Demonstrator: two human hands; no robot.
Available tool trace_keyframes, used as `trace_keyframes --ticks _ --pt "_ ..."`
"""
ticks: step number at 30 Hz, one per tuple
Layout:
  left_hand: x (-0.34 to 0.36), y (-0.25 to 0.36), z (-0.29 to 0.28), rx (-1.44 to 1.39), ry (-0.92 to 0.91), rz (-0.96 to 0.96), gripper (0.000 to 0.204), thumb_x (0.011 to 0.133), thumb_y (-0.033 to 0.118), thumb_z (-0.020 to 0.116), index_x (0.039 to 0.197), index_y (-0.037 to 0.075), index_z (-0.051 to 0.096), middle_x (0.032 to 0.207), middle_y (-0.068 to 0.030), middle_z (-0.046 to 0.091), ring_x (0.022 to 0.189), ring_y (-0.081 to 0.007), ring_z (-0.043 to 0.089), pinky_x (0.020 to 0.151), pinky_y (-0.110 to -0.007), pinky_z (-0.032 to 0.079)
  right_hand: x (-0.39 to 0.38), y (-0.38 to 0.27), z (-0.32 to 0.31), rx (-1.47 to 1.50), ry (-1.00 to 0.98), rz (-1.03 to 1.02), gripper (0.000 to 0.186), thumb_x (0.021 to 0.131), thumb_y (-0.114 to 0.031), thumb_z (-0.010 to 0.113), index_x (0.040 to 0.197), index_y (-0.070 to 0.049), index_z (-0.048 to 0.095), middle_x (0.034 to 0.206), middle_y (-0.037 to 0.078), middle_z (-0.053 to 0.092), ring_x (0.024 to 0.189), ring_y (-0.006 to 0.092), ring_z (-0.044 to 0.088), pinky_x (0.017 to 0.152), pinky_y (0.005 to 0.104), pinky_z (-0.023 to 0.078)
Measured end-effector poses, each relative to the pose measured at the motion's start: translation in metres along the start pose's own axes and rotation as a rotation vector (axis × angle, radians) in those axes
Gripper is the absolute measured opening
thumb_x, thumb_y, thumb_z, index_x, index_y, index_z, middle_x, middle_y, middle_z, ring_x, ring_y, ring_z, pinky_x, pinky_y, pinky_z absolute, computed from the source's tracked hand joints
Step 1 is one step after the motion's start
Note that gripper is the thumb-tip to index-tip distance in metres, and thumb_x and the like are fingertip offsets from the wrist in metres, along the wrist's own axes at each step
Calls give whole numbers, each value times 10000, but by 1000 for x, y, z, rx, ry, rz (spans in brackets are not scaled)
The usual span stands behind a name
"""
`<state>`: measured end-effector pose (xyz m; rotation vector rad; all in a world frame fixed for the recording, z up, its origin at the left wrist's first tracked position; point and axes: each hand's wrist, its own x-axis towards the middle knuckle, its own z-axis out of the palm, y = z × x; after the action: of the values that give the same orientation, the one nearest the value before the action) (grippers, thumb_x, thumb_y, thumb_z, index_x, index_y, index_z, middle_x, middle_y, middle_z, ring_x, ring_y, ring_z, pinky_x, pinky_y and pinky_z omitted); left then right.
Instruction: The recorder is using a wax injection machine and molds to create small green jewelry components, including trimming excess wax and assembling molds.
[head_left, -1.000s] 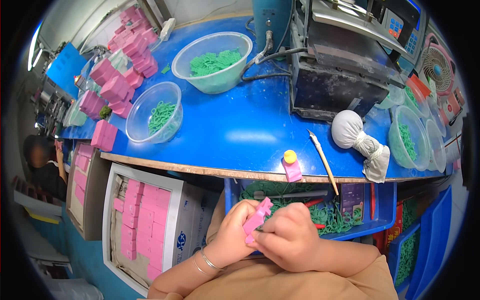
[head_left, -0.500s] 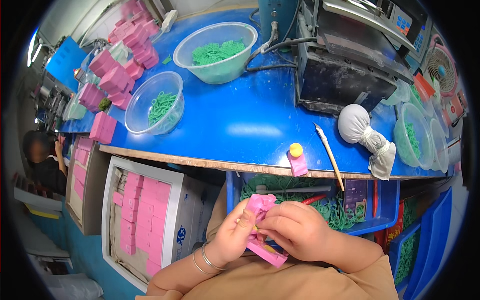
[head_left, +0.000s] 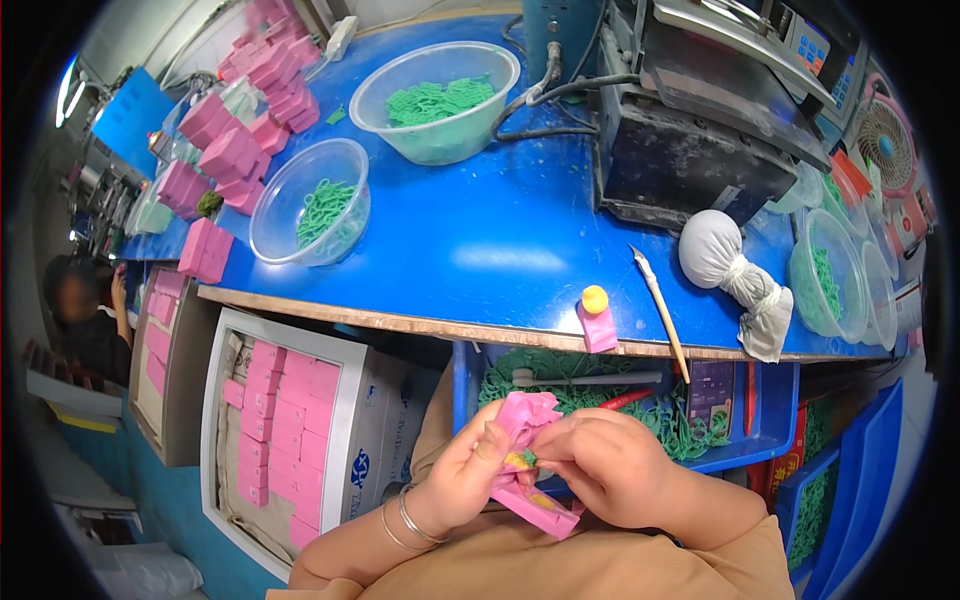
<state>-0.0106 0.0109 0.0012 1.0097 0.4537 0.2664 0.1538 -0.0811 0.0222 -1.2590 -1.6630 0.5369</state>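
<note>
My left hand (head_left: pixel 468 462) is closed round a pink rubber mould (head_left: pixel 541 512), thumb on its near side. The mould is spread apart, and yellow patches show on its inner faces. A small green piece (head_left: pixel 528 458) sits in the opening. My right hand (head_left: pixel 607 462) is pinched at that green piece, fingertips against the mould; its fingers partly hide the contact. Past my hands, on the blue table's edge, stands a small pink block (head_left: pixel 599 333) with a yellow round top (head_left: pixel 595 299). A wooden-handled brush or knife (head_left: pixel 660 315) and a tied white cloth pouch (head_left: pixel 728 270) lie to its right.
A blue drawer (head_left: pixel 745 452) below the table edge holds green strands, a white toothbrush-like stick and a phone. Clear bowls (head_left: pixel 440 140) of green pieces stand on the table (head_left: pixel 470 215). Pink moulds fill boxes (head_left: pixel 330 318) at left; a black machine (head_left: pixel 690 150) stands at back right.
My right fingers have drawn back slightly to the right from the mould, and more green and yellow shows in its opening. The left hand keeps its grip.
</note>
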Motion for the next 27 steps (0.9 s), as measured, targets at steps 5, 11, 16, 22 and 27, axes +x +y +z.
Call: trace_keyframes --ticks 5,11,16,22,27 --pt "2 -1 2 51 83 66 501 981 372 319 1322 4 322 1056 -81 530 849 -108 529 744 -269 464 1 -9 -6 25 -8 95 197 734 -44 646 911 -21 562 893 110 599 776 281 590 680 348 486" --pt "-2 12 5 238 49 10 708 912 561 278 1277 -40 352 1164 -134 509 1055 -184 517 916 -318 413 1 -6 -12 -254 -82 -9 242 737 -77 649 959 -25 569 956 117 595 816 271 597 682 346 492" --pt "-1 19 7 480 83 208 757 872 605 354 1257 -47 353 1155 -149 499 1014 -177 525 871 -311 433 -5 -11 -8 -175 -30 -3 204 744 -39 622 937 -20 560 985 127 606 808 264 611 680 342 497" --pt "18 34 -3 455 229 701 603 801 226 702 1237 -8 358 1141 -115 467 939 -145 512 815 -295 451 -8 -9 -12 422 295 367 165 876 -40 538 1019 28 586 942 139 646 788 198 641 678 309 511" --pt "67 60 -14 638 489 779 542 787 1 629 1245 -1 339 1221 -155 408 1157 -236 427 976 -374 369 -9 0 -15 1122 305 547 299 962 -107 402 1219 43 432 998 216 608 857 219 626 745 323 485"
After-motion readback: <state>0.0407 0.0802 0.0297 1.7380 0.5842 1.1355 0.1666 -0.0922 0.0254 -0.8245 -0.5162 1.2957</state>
